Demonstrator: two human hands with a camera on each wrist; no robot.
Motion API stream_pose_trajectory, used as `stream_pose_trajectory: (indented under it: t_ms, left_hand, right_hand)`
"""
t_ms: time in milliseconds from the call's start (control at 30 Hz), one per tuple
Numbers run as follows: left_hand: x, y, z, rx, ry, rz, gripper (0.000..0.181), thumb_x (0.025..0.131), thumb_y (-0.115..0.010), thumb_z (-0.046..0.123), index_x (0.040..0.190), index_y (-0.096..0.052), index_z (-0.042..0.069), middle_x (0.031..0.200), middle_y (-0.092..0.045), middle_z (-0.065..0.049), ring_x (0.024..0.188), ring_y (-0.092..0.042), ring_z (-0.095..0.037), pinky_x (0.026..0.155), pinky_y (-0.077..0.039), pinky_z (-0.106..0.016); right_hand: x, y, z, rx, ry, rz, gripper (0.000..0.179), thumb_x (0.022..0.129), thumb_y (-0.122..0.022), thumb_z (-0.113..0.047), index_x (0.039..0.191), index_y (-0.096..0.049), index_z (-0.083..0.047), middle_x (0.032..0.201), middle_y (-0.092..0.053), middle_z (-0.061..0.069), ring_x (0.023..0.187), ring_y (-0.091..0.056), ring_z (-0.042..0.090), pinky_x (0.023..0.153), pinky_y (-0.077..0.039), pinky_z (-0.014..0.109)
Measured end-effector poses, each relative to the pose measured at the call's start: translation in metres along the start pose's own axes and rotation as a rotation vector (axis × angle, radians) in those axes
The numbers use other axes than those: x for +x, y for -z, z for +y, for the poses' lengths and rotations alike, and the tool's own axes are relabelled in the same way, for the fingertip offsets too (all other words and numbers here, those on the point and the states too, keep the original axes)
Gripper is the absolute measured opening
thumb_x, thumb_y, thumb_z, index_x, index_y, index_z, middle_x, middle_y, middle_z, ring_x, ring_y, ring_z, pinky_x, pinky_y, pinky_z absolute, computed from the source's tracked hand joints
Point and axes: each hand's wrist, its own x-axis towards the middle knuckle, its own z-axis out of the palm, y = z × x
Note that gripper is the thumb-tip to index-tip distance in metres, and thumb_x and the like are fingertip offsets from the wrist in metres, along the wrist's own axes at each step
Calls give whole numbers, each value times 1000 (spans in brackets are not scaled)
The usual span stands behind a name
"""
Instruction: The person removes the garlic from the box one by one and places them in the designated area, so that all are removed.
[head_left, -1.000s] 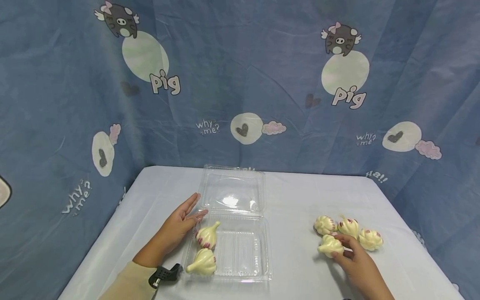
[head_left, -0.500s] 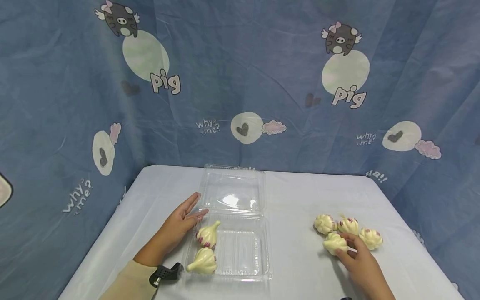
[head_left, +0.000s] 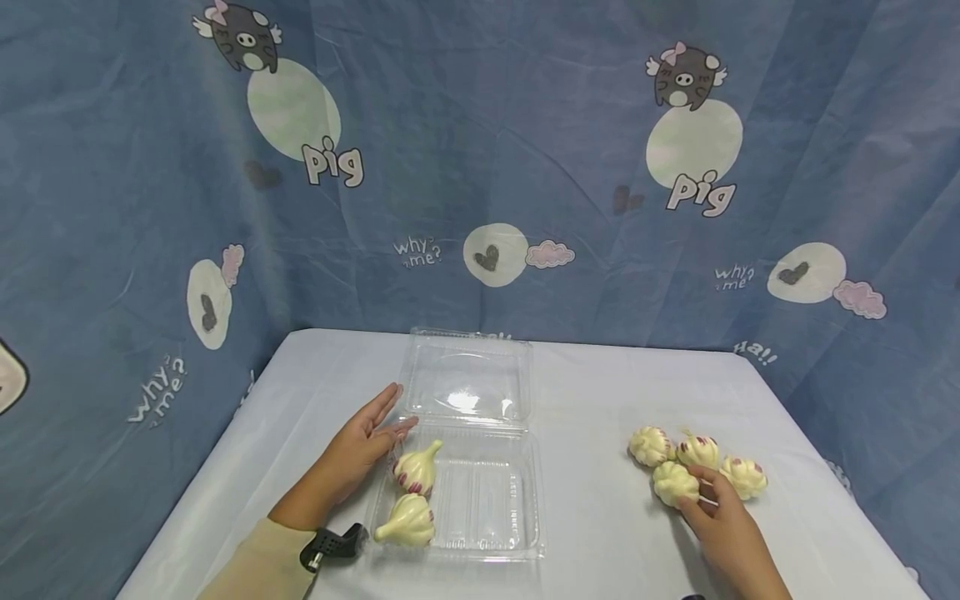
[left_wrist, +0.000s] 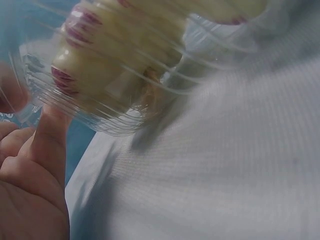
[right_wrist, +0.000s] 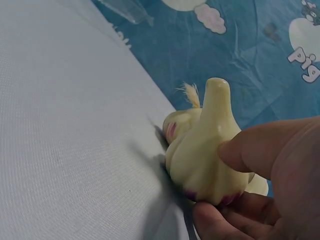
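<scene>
My right hand point(head_left: 723, 521) pinches a garlic bulb point(head_left: 675, 483) between thumb and fingers, at the front of a small group of bulbs. In the right wrist view its stem stands up and purple streaks mark its base point(right_wrist: 212, 155). My left hand point(head_left: 358, 450) touches the left side of an open clear plastic clamshell box point(head_left: 525, 533), fingers extended and thumb near the hinge. Inside, along the left wall, lie two garlic bulbs, one point(head_left: 415, 469) behind the other point(head_left: 407, 521). Through the clear wall, the left wrist view shows a bulb point(left_wrist: 115, 55) up close.
Beside the held bulb lie three more garlic bulbs: one at the left point(head_left: 649, 446), one behind point(head_left: 697, 451) and one at the right point(head_left: 744, 477). The box's lid point(head_left: 465, 375) lies back on the white table point(head_left: 585, 417). A blue printed cloth point(head_left: 480, 167) hangs behind and at the sides.
My right hand has shifted slightly right and turned the bulb, so its stem no longer points left in the head view. My left hand and the box have stayed put.
</scene>
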Motion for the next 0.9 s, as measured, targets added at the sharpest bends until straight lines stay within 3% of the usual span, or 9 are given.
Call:
stream_pose_trajectory:
  t_ms: [667, 900]
  left_hand:
    - [0, 2, -3, -18, -24, -25, 82, 104, -54, -2, 169, -7, 8, 177, -3, -13, 146, -44, -43, 102, -48, -13]
    - [0, 2, -2, -15, -26, -27, 81, 104, -54, -1, 169, -7, 8, 177, -3, -13, 145, -46, -39, 103, -48, -13]
  right_hand:
    - [-2, -1, 0, 1, 31, 20, 67, 104, -66, -34, 155, -38, -1, 152, -47, 35, 137, -52, 53, 105, -50, 61]
    - [-1, -1, 1, 32, 17, 1, 73, 101, -70, -34, 156, -36, 0, 154, -43, 36, 138, -50, 54, 104, -51, 61]
